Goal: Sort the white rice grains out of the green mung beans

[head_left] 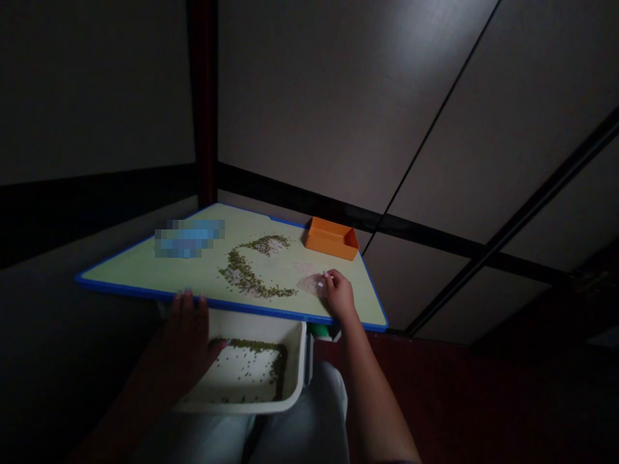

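My right hand (340, 294) is over the right part of the pale tabletop (184, 274), its fingers closed on a clear, thin, curved plastic piece (312, 284). The exact kind of that piece I cannot make out. Left of it, small green grains (238, 269), like mung beans, lie in a C-shaped band mixed with paler bits. My left hand (187, 328) is open at the table's blue front edge, fingers stretched forward and thumb out over the white tray (296, 386). More green grains are gathered along the tray's inner far and right sides, with a few scattered across its floor.
An orange open box (325, 241) stands at the table's far right corner. On the left part of the tabletop is a blurred-out blue item (189, 238). Grey wall panels (309, 116) rise close behind the table. My legs (309, 425) are under the tray.
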Tool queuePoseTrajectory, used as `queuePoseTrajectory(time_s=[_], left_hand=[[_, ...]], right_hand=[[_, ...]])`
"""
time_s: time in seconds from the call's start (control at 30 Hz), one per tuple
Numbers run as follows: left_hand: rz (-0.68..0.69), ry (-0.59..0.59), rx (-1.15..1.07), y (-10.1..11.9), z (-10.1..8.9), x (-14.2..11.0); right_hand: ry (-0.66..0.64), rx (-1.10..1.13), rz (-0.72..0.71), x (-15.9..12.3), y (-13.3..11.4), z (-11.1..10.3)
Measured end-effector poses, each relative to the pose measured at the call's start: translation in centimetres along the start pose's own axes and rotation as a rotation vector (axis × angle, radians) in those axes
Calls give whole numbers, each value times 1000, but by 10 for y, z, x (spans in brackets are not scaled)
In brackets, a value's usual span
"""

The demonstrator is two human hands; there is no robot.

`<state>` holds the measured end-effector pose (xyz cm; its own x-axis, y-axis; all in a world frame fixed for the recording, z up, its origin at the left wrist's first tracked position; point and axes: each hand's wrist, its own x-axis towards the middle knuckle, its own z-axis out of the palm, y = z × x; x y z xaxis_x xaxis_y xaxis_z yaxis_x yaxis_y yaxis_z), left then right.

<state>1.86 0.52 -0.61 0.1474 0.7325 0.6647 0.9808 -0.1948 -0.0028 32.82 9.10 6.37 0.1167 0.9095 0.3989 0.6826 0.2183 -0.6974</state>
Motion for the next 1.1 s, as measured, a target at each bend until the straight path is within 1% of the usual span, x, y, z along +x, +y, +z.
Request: queuePoseTrajectory(time_s=[0.1, 0.17, 0.27, 0.33, 0.4, 0.5, 0.63, 0.73, 0.87, 1.1], left_hand=[[67, -14, 42, -1, -1, 0], [70, -18, 60, -2, -1, 0], [62, -32, 68, -1, -1, 0], [66, -43, 66, 0, -1, 1], [72, -33, 64, 0, -1, 1], [64, -1, 70, 1, -1, 1], [63, -18, 76, -2, 1, -1], [62, -40, 79, -6, 1, -2], [55, -70, 84, -8, -2, -1], [45, -57, 51, -7, -1, 1]], right_hand=[[0, -201, -8, -3, -8, 0], [0, -313, 8, -6, -14, 0], [-13, -410, 18, -8, -20, 1], [-21, -427, -1, -9, -22, 2], [-42, -395, -40, -10, -21, 1], [-64, -256, -101, -11, -16, 0], [-28, -56, -104, -11, -8, -1], [-61, 22, -105, -12, -5, -2], [-78, 60, -96, -14, -3, -3], [-110, 43, -95, -16, -1, -2]])
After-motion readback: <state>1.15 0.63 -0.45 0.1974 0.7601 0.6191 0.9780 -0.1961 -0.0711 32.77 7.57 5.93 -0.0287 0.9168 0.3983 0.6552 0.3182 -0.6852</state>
